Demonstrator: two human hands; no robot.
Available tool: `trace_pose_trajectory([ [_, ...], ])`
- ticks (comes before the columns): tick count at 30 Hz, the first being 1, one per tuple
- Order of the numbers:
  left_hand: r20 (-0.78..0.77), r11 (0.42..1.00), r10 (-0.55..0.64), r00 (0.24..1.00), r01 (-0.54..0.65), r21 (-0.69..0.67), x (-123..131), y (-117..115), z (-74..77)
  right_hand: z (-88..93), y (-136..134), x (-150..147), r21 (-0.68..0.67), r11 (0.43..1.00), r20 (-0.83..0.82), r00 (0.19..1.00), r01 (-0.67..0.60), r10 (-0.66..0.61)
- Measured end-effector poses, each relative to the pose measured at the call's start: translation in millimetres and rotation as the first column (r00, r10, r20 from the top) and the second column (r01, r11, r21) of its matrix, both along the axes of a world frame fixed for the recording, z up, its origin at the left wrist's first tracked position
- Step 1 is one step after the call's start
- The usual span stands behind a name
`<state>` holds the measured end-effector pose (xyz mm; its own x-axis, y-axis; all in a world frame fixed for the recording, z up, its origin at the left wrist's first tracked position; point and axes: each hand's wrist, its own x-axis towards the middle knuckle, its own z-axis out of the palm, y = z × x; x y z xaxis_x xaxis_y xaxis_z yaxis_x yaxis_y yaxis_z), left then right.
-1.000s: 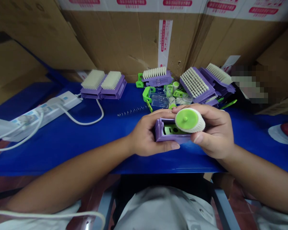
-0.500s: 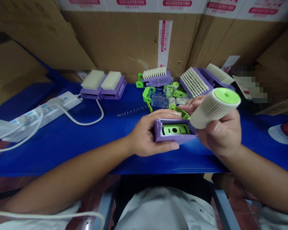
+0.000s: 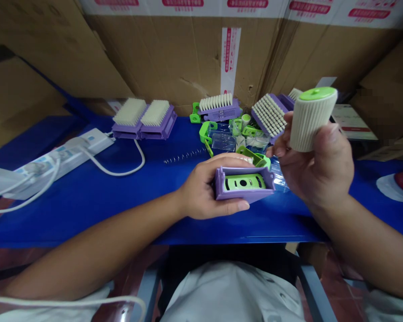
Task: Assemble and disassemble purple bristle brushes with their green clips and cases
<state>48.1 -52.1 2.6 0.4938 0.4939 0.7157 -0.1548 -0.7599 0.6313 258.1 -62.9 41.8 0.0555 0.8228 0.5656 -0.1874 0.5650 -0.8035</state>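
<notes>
My left hand (image 3: pixel 204 192) is closed round a purple brush head (image 3: pixel 245 196). Its hollow side faces me, and a green slotted plate sits inside; a few pale bristles show past my fingers. Up and to the right, my right hand (image 3: pixel 325 165) grips a cream ribbed cylinder (image 3: pixel 312 123) with a green cap, held nearly upright between thumb and fingers. The two held pieces are apart. Behind my left hand lie green plastic parts (image 3: pixel 206 132) and clear plastic pieces (image 3: pixel 223 141), partly hidden by my hands. A thin metal spring (image 3: pixel 184 155) rests on the blue table.
Two purple brush heads (image 3: pixel 154 116) stand bristles up at the back left, with more brush heads (image 3: pixel 270 114) behind the loose parts. A white power strip (image 3: pixel 63 156) with cords lies left on the blue table (image 3: pixel 127 201). Cardboard boxes (image 3: pixel 181 58) wall the back.
My right hand has moved up and right with the cylinder, away from the brush head, tilting it more upright. My left hand has stayed almost still.
</notes>
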Motion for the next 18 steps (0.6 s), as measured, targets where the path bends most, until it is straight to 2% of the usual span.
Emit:
trace_pose_trajectory([
  [5, -0.023, 0.999, 0.02, 1.0, -0.02, 0.026, -1, 0, 0.5, 4.9, 12, 10, 0.057, 0.993, 0.048, 0.993, 0.106, -0.109],
  [9, -0.034, 0.999, 0.021, 0.999, -0.02, 0.046, -3, -1, 0.2, 0.8, 25, 23, 0.096, 0.969, 0.146, 0.96, 0.227, -0.239],
  [14, -0.031, 0.998, 0.026, 0.999, -0.024, 0.065, -2, 0, -1.5, -7.4, 37, 37, 0.232, 0.92, 0.353, 0.854, 0.317, -0.383],
  [18, -0.026, 0.997, 0.026, 0.999, -0.024, 0.069, -2, 0, -2.2, -9.2, 37, 38, 0.34, 0.877, 0.522, 0.707, 0.34, -0.477],
])
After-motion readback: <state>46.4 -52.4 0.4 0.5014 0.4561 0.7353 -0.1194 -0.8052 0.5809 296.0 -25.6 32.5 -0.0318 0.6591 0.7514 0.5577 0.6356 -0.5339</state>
